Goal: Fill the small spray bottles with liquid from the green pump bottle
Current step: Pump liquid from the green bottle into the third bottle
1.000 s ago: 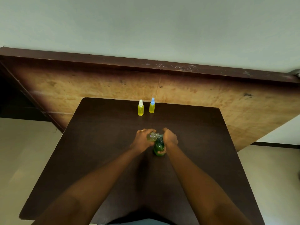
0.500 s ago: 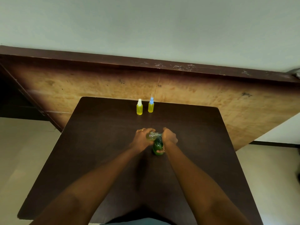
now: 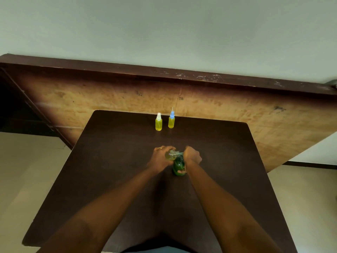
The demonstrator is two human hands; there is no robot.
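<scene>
The green pump bottle (image 3: 178,166) stands upright at the middle of the dark table (image 3: 113,161). My right hand (image 3: 192,157) is curled over its pump head, which is mostly hidden. My left hand (image 3: 160,158) grips a small clear spray bottle (image 3: 171,155), tilted with its open neck against the pump spout and some yellow liquid inside. Two small spray bottles full of yellow liquid stand at the table's far edge: one with a white cap (image 3: 158,122), one with a blue cap (image 3: 171,119).
A large worn wooden board (image 3: 237,114) with a dark top edge leans behind the table, against a pale wall. Pale floor (image 3: 27,170) lies to the left and right of the table.
Both hands and both bottles keep the same hold and place. Only the view has shifted slightly.
</scene>
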